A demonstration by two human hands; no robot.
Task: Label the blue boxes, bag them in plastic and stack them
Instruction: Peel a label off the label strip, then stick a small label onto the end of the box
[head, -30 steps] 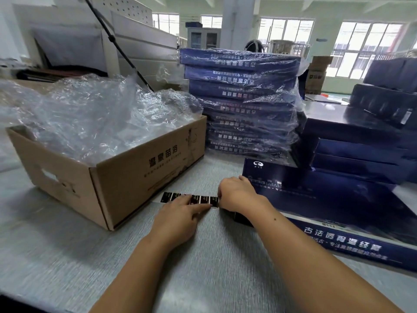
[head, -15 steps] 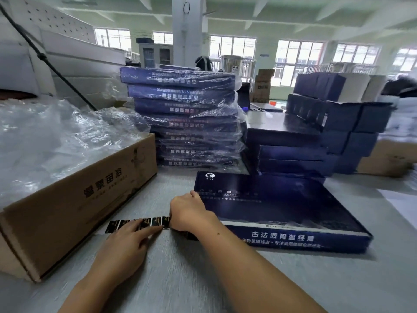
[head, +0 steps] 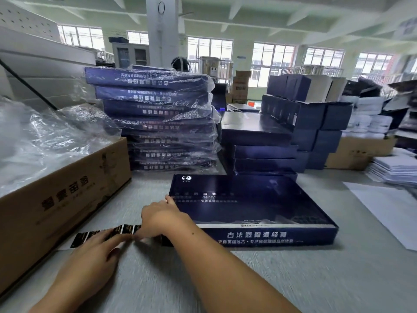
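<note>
One label strip (head: 101, 236), lower left: likely flimsy, sticky; left hand (head: 90, 265) presses it flat, right hand (head: 162, 219) pinches its edge.

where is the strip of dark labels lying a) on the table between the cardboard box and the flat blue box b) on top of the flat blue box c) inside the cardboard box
A: the label strip lies on the grey table, between the cardboard box and the flat blue box, under the left hand fingers.
</note>
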